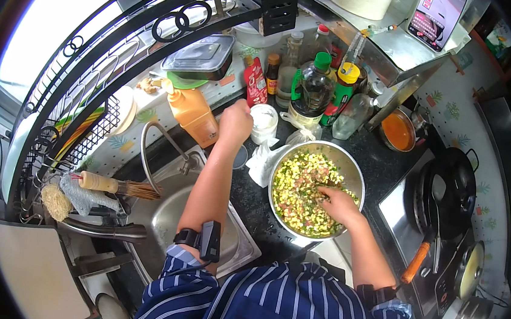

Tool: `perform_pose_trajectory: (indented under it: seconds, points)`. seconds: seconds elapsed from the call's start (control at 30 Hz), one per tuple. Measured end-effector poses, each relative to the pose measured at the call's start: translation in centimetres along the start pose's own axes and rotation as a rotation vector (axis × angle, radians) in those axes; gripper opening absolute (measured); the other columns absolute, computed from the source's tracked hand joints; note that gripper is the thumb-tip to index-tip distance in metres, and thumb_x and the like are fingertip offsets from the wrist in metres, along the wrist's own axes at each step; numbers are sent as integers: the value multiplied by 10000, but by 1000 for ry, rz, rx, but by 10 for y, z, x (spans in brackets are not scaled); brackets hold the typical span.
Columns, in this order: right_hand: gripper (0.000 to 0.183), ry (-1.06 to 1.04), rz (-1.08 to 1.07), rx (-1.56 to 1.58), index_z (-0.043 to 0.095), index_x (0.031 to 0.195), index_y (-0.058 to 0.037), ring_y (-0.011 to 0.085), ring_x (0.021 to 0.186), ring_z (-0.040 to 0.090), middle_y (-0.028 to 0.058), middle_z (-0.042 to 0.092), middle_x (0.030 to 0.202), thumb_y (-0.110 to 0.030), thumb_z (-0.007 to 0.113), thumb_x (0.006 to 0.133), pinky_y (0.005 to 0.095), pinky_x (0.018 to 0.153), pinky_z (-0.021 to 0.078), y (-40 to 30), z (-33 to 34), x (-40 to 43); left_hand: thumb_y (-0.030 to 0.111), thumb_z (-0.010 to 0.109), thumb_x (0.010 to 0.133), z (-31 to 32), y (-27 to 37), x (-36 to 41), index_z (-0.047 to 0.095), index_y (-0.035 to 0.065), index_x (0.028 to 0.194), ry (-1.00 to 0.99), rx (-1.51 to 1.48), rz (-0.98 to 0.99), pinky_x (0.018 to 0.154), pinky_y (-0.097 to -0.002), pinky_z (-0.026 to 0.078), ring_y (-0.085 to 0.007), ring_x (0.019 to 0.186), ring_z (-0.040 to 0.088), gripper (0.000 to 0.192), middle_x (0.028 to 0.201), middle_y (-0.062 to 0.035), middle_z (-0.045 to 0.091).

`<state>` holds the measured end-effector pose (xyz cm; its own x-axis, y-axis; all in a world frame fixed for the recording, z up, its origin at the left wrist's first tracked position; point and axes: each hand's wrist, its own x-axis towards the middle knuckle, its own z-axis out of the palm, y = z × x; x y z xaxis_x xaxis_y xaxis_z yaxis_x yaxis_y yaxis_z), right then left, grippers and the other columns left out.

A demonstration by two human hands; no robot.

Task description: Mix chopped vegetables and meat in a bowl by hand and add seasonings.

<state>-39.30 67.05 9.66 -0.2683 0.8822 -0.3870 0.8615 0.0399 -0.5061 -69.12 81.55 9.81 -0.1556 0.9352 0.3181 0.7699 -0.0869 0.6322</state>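
Observation:
My right hand (338, 205) reaches into a steel mixing bowl (359, 165), its fingers partly sunk in a chopped mixture (300, 200). Yellow bits, green leaves and pinkish, meat-like pieces show in it. My left hand (236, 120) is raised beside an uncovered white jar (264, 123), fingers curled. Whether it holds anything is hidden. A crumpled white tissue (262, 162) and a knotted plastic bag (301, 136) lie between jar and bowl. Partly behind my left forearm is a small dark round container (240, 157).
Bottles, including a green-capped oil jug (314, 87), line the back. An orange pump bottle (193, 113) stands by the sink (164, 215). Right are a wok (453, 190) and a pot of orange liquid (397, 130). A black rack (122, 66) arches overhead at left; a phone (436, 20) stands on the shelf.

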Motion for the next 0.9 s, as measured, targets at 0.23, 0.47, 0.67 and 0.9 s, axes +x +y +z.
perform_pose_trajectory:
  seconds: [0.23,0.47,0.67,0.9]
  points:
    - [413,-33,53,2,552,1211,-128,319,1077,537,184,557,1180,-166,540,800,374,955,405,-1,-2,-1,45,568,722,12,-12,0,564,23,789,-40,-30,-69,659,-402,457,-356,737,599,71,757,-192,615]
    - [420,-9,36,58,557,1206,-126,327,1053,548,197,561,1156,-147,543,787,372,948,412,1,-3,0,57,556,755,3,-36,-4,549,33,837,-105,-533,-423,436,-230,324,-81,498,437,86,628,-18,529]
    - [413,40,17,120,569,1190,-137,322,1020,567,192,578,1131,-120,542,778,371,921,431,-2,-4,-1,41,545,761,-13,-38,-19,528,34,872,-83,-822,-590,416,-203,289,-71,493,416,112,645,-26,519]
    - [407,89,45,269,550,1215,-113,200,936,616,125,640,1038,-28,539,817,304,827,470,10,-7,-7,35,540,773,-30,-31,-28,538,14,899,-44,-955,-561,420,-192,297,-75,502,426,128,669,-45,531]
